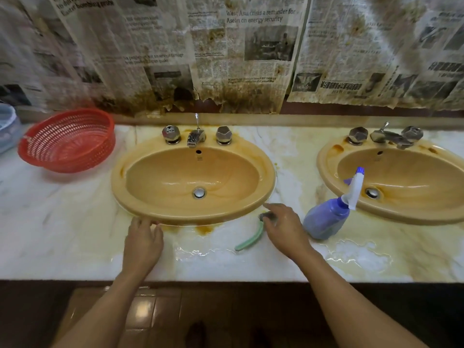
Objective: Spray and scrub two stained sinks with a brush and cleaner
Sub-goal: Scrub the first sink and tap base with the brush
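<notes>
- The left sink (pixel 118 182) is the landmark here. Its orange-brown basin looks wet and fairly even in colour, so I judge the scrubbing belongs at its edge or at the other basin.
- The left hand (pixel 143 241) rests at the front rim of the left sink, fingers loosely laid and gripping nothing. It probably serves as a brace while the other hand works.
- The right hand (pixel 283 224) lies over the head of the brush (pixel 249 239), at the front right edge of the left sink. The green handle trails away from the sink towards the person. Whether the fingers grip the head or only press it down cannot be told, because the hand hides it.
- The brush sits just where rusty stains mark the countertop (pixel 62 222) below the left sink's rim, which suggests the seam is being worked.
- The spray bottle (pixel 326 219) stands tilted to the right of the left sink, between it and the right sink (pixel 324 169), within reach for either basin.
- The right sink shows dark blotches near its taps, so it likely needs cleaning yet.
- A red basket (pixel 67 141) leans well to the left of the left sink, out of the way.
</notes>
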A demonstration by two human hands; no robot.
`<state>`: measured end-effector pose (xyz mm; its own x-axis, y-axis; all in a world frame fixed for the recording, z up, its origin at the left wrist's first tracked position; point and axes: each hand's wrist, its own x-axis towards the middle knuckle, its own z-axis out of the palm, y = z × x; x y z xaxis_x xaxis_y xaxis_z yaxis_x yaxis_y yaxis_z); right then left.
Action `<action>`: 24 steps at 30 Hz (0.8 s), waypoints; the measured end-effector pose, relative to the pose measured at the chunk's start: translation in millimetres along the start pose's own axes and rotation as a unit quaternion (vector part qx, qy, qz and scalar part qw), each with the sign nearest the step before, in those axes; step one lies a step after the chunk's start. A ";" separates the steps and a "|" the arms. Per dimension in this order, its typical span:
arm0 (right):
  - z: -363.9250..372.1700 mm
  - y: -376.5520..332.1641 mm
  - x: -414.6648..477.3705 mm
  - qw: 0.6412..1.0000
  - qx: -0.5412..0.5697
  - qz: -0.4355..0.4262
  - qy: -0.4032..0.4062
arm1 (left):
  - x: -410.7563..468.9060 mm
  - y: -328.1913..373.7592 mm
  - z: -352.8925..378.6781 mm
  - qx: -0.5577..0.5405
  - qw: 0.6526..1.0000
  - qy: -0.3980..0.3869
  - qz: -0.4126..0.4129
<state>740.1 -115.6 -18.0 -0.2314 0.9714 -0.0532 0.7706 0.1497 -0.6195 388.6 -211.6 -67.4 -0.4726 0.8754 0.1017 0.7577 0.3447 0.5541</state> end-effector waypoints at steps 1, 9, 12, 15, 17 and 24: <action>3.2 -11.3 11.7 1.000 -0.003 -0.003 -0.001 | 10.9 -14.2 -8.8 0.019 0.999 0.009 -0.028; 26.8 -69.4 56.3 0.975 -0.186 0.119 -0.019 | 79.0 -105.5 -52.3 0.119 0.988 -0.007 -0.093; 40.2 -67.0 30.8 0.955 -0.164 0.246 0.006 | 82.0 -122.5 -51.3 0.156 0.987 -0.011 -0.032; 53.1 -52.7 8.0 0.962 -0.102 0.249 0.052 | 81.1 -122.7 -49.4 0.165 0.986 -0.001 0.003; 57.1 -46.5 3.2 0.966 -0.076 0.232 0.085 | 84.6 -122.9 -49.6 0.164 0.986 -0.005 0.018; 58.3 -37.7 4.5 0.968 -0.070 0.213 0.115 | 86.7 -124.4 -51.7 0.172 0.985 -0.007 0.031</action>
<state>675.4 -127.6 -40.6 0.2504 0.9636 -0.0938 0.8438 -0.2647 -0.4669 230.1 -196.1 -84.8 -0.4158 0.9022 0.1148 0.8939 0.3822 0.2342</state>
